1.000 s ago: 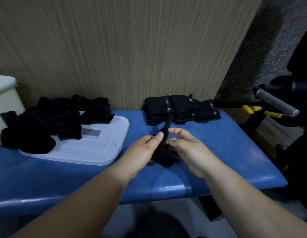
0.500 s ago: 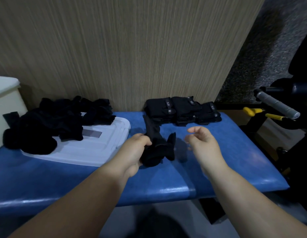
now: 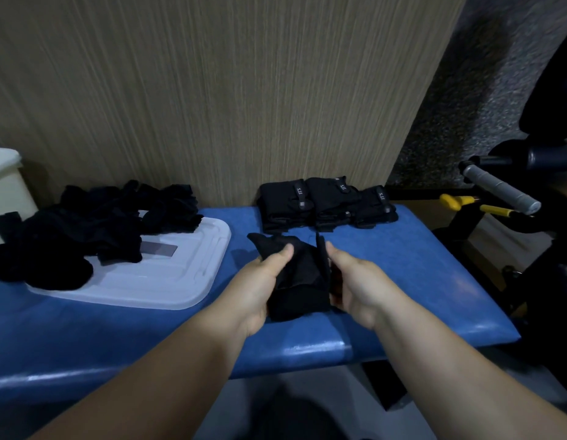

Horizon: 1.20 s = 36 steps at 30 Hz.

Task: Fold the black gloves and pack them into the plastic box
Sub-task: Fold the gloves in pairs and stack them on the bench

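On the blue bench (image 3: 402,281), near its front edge, a black glove (image 3: 299,281) lies between both hands. The left hand (image 3: 256,287) grips its left side, thumb on top. The right hand (image 3: 361,287) holds the right edge, fingers tucked behind the fabric. Folded gloves (image 3: 326,204) sit in a row by the wall, just behind. A loose glove pile (image 3: 85,230) lies on a white plastic lid (image 3: 168,281) at the left.
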Each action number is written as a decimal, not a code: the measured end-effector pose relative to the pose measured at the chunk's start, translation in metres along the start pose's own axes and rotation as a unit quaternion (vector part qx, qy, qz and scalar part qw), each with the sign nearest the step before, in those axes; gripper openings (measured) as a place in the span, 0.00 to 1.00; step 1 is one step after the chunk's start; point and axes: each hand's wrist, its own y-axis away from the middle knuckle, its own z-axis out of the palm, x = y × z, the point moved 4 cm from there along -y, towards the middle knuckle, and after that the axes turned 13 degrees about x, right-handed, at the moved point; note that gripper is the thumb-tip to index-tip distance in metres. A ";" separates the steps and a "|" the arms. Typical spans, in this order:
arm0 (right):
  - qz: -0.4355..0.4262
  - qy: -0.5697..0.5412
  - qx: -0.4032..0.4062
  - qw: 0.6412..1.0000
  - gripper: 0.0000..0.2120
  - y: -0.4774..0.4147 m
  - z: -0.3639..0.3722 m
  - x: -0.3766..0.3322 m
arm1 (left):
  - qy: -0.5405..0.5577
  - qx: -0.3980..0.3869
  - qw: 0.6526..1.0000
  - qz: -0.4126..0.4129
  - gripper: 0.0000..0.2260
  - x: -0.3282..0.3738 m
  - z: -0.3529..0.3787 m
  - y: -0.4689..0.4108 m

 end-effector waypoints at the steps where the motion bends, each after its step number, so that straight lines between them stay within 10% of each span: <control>1: -0.001 -0.006 0.002 1.000 0.20 0.001 -0.002 -0.001 | -0.001 0.008 1.000 -0.002 0.17 -0.002 0.001 -0.002; 8: -0.067 -0.050 0.038 0.996 0.05 -0.002 -0.018 -0.008 | 0.009 0.082 0.996 0.019 0.26 -0.014 0.021 -0.023; 13: -0.197 0.058 0.110 0.972 0.04 -0.005 -0.040 -0.021 | 0.019 0.114 0.992 0.059 0.07 -0.011 0.051 -0.028; 23: -0.264 0.249 0.179 0.915 0.19 -0.031 -0.087 -0.027 | -0.125 0.152 0.964 0.180 0.10 -0.016 0.087 -0.048; 30: -0.288 0.495 0.234 0.786 0.25 -0.033 -0.094 -0.023 | -0.447 0.158 0.798 0.372 0.20 -0.014 0.091 -0.041; 36: -0.274 0.578 0.096 0.763 0.26 -0.041 -0.082 -0.008 | -0.621 0.024 0.706 0.340 0.23 -0.032 0.100 -0.040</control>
